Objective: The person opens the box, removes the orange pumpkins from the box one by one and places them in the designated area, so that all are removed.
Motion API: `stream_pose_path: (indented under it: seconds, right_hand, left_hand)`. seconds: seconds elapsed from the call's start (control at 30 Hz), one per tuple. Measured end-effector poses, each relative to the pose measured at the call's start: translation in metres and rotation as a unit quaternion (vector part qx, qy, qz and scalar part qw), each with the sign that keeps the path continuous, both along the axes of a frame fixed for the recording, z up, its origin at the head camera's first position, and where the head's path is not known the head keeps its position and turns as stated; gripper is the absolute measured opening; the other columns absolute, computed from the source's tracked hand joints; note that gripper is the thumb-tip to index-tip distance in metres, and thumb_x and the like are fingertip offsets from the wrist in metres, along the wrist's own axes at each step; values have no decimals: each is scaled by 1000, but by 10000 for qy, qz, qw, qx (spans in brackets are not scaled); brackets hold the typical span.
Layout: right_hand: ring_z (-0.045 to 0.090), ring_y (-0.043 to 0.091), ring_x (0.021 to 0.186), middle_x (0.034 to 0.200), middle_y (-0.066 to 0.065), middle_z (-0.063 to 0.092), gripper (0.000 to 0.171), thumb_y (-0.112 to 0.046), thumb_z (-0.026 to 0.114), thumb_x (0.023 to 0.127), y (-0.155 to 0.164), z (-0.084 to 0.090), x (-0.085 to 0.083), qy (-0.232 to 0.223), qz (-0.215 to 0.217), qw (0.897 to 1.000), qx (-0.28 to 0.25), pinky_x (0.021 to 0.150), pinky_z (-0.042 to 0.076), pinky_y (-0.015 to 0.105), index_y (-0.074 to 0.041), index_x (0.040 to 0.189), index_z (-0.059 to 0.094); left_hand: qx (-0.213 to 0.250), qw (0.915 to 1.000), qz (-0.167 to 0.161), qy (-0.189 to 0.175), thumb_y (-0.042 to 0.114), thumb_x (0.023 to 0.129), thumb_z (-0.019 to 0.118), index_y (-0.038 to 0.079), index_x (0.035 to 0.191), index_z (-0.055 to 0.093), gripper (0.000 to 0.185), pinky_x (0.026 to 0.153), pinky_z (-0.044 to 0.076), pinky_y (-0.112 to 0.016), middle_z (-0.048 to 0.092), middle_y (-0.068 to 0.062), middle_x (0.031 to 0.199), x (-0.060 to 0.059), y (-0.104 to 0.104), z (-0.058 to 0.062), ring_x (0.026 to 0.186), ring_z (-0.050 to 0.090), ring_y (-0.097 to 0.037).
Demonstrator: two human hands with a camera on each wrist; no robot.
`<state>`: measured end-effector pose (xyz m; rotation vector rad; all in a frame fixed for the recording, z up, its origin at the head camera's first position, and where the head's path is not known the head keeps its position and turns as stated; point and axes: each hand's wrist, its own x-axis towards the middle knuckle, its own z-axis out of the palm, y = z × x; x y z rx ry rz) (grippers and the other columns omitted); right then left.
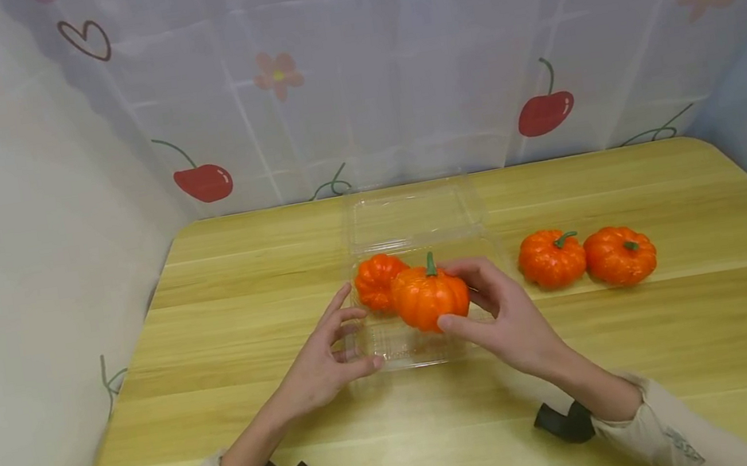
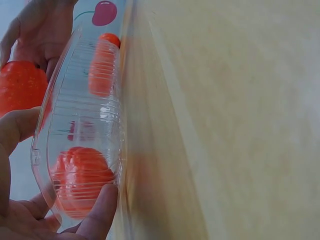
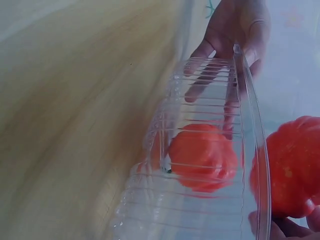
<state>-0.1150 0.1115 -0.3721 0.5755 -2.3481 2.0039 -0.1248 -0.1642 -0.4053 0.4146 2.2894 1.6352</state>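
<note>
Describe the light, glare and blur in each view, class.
Head: fairly even light, pale sheen on the wooden table nearest the camera; left wrist: white glints on the clear plastic container, the table washed pale towards the right edge; right wrist: bluish cast, the table's grain soft, bright rib lines crossing the orange pumpkin seen through the container.

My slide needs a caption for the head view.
Right hand holding one pumpkin above an open box with another pumpkin inside, left hand at the box, two more pumpkins to the right.
</note>
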Motion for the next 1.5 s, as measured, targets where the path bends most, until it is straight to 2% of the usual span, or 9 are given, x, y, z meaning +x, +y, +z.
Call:
stream_pose_path:
  seconds: [0.13,0.4,0.57,0.8,1.03,1.17,1.4,1.5]
  right_hand:
    - [51,24,122,132,9,54,50,-2,76,84,4,0,1,24,41,10000,-2,102,43,25,-2,127,51]
    - [47,25,124,138,8,47,58,1,77,82,9,-2,5,-79,129,9998,-113,94,51,29,-2,132,47]
    - [44,23,127,139,6,46,66,0,78,81,12,-1,6,-54,62,9999,135,97,49,31,-5,138,45]
    - [42,28,128,141,8,36,84,-8,81,79,14,-1,7,-236,10,9965,803,101,45,49,-4,150,35]
    - [41,32,126,137,12,33,82,-8,82,78,14,-2,9,-250,-40,9959,871,104,39,58,1,147,39]
    - [42,30,126,140,12,34,78,-7,82,78,14,-3,9,-195,16,9969,756,107,37,54,-1,144,39]
    - [45,28,127,144,12,41,79,-6,79,81,15,-3,10,-275,143,9981,525,105,40,28,2,145,33]
    - [45,29,127,144,13,41,80,-7,80,81,16,-3,9,-274,150,9981,535,103,40,24,2,146,33]
  left_hand:
    - [8,10000,6,-23,13,81,81,2,136,50,64,102,45,-45,8,9,164,0,0,0,137,39,-35]
    - [12,10000,17,-45,13,81,81,2,135,50,63,102,46,-45,7,8,164,0,-1,-1,137,38,-36]
    - [25,10000,23,-45,13,81,82,1,135,50,63,101,46,-44,7,8,164,0,-1,-2,137,37,-36]
    - [4,9999,47,-94,13,81,82,2,136,50,64,102,46,-44,7,10,164,0,0,-1,138,37,-36]
    - [37,9999,31,-106,13,81,82,2,137,49,66,101,47,-43,8,11,163,0,0,-1,138,36,-35]
    - [47,9999,5,-92,13,81,82,2,136,49,65,101,47,-43,7,10,164,0,-1,-2,138,36,-36]
    - [41,10000,-34,-43,15,82,81,3,138,48,67,103,45,-45,7,9,164,-1,-1,-1,138,37,-36]
    - [59,10000,-52,-32,14,82,81,3,139,48,67,103,45,-45,7,8,164,-1,-1,-1,138,37,-36]
